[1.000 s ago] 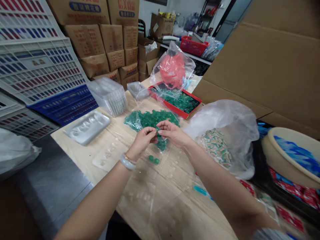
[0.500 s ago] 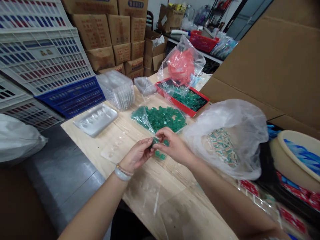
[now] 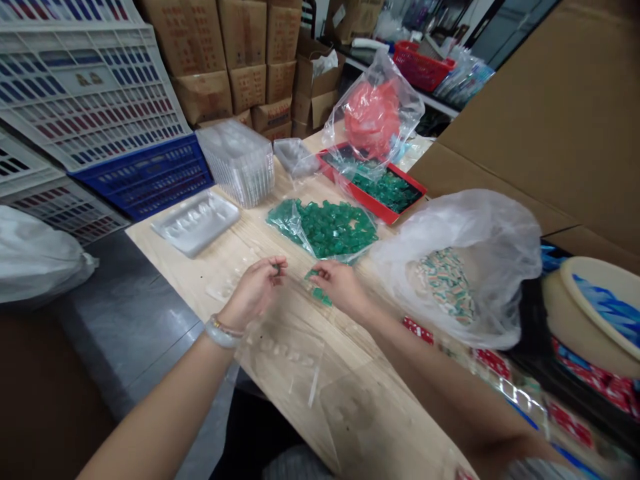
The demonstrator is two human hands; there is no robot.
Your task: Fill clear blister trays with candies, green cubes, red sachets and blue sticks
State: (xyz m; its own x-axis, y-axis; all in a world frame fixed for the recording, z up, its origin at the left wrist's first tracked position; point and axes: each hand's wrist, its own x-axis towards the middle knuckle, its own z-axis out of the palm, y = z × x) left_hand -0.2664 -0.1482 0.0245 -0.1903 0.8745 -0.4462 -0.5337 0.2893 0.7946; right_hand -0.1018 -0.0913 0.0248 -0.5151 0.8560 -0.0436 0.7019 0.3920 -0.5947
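Note:
My left hand (image 3: pixel 257 287) is closed, with a small dark green piece (image 3: pixel 277 269) showing at its fingertips. It hovers beside a clear plastic tray (image 3: pixel 219 288). My right hand (image 3: pixel 340 285) pinches a small green translucent piece (image 3: pixel 311 274) between thumb and fingers, low over the table. Just under that hand lie a few loose green pieces (image 3: pixel 321 297). Beyond both hands, a heap of green pieces (image 3: pixel 330 230) spreads over a clear plastic sheet. Another clear tray with molded hollows (image 3: pixel 280 350) lies on the near side.
Stacked clear trays (image 3: pixel 237 160) and a white molded tray (image 3: pixel 196 223) stand at the left of the wooden table (image 3: pixel 350 340). A red box (image 3: pixel 390 215) holds more green pieces. To the right are a plastic bag of striped pieces (image 3: pixel 445 283) and a cream basin (image 3: pixel 575 293).
My hands, together at a green piece before, have parted: the left moved left toward the clear tray, the right stayed near the loose pieces. The view has shifted slightly.

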